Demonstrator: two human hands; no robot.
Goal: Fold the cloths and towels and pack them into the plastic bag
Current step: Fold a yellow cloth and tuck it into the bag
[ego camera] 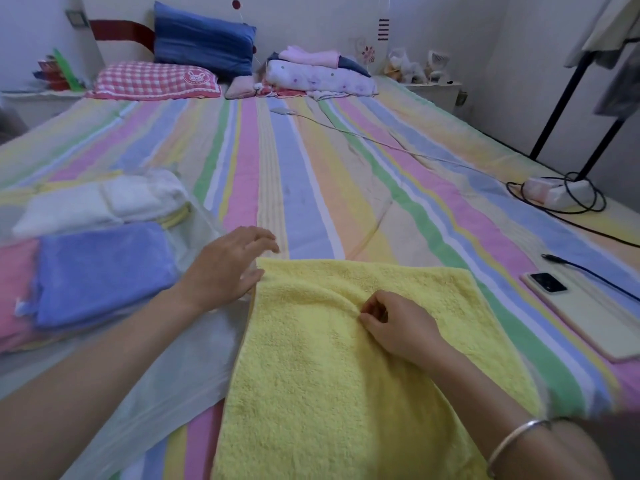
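A yellow towel [332, 368] lies spread flat on the striped bed in front of me. My right hand [398, 323] pinches a small ridge of the towel near its middle. My left hand [225, 268] hovers with fingers spread at the towel's far left corner, thumb touching its edge. To the left lies a folded blue towel [100, 271] on top of a pink cloth [15, 292]. Behind them sits a folded white towel [100, 202]. A clear plastic bag [166, 372] lies flat under my left forearm, partly beneath the yellow towel.
A phone [549, 282] on a cream flat case [599, 323] lies at the right with a black cable [588, 271]. A power strip [554, 194] with coiled cord sits further back. Pillows [156, 81] and folded bedding [318, 76] line the headboard. A black rack [568, 98] stands right.
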